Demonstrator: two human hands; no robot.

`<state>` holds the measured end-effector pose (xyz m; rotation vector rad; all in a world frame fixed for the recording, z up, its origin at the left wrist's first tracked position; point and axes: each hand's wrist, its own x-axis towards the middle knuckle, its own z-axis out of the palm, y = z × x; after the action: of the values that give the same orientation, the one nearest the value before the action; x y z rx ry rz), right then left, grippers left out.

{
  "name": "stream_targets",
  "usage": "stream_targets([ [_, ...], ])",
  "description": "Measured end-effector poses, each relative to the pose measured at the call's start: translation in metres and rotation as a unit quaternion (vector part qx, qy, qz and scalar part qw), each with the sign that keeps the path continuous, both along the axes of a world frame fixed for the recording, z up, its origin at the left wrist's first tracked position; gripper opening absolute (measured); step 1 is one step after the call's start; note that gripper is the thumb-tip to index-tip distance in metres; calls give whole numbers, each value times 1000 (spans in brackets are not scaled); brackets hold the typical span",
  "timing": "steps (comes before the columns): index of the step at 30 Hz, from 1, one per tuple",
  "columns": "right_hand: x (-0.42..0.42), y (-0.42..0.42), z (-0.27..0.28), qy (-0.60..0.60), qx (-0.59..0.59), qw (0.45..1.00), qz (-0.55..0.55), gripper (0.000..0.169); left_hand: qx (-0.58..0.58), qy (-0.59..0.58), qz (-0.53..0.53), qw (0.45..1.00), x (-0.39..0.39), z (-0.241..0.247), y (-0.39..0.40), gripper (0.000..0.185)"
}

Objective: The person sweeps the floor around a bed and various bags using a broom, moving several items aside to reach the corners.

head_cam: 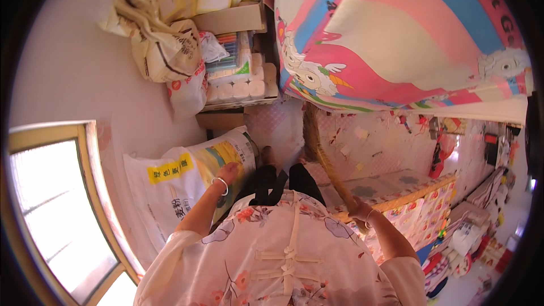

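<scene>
My right hand [360,209] grips the handle of a straw broom [325,157] at my right side. The broom's bristles point down toward the floor ahead, and their far end runs up to the lower edge of a hanging printed cloth. My left hand [229,173], with a bracelet on the wrist, is held over a large white sack [170,191]. Nothing shows in that hand; whether it touches the sack is unclear. Yellow patches and writing mark the sack, which lies against the wall on my left. My feet stand between sack and broom.
Ahead, cardboard boxes [229,19] hold yellow packs and paper rolls [241,89], with a cream bag [170,51] beside them. The cartoon-printed cloth [382,42] fills the upper right. Scraps litter the tiled floor [344,136]. A low board edge [408,195] stands right; a window [63,204] left.
</scene>
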<state>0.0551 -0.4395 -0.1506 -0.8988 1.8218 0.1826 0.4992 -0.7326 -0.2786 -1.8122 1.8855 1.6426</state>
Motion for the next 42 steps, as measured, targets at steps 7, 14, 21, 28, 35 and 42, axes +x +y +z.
stream_targets([
  [7,82,-93,-59,-346,83,860,-366,67,9,8,-31,999,-15,20,-12,32],
  [14,161,-179,-178,-348,56,740,-573,49,26,-26,-39,999,35,19,6,31],
  [21,100,-127,-245,-210,-250,762,-560,27,34,-69,-96,992,21,26,11,30],
  [28,39,-58,-170,-232,-47,638,-732,52,16,-31,-132,991,-61,21,-6,31],
  [35,68,-84,-171,-498,-20,467,-730,73,-7,-75,-220,973,-90,28,-17,38],
  [42,8,-162,-275,-450,4,360,-817,18,14,-145,-250,957,-119,52,7,29],
])
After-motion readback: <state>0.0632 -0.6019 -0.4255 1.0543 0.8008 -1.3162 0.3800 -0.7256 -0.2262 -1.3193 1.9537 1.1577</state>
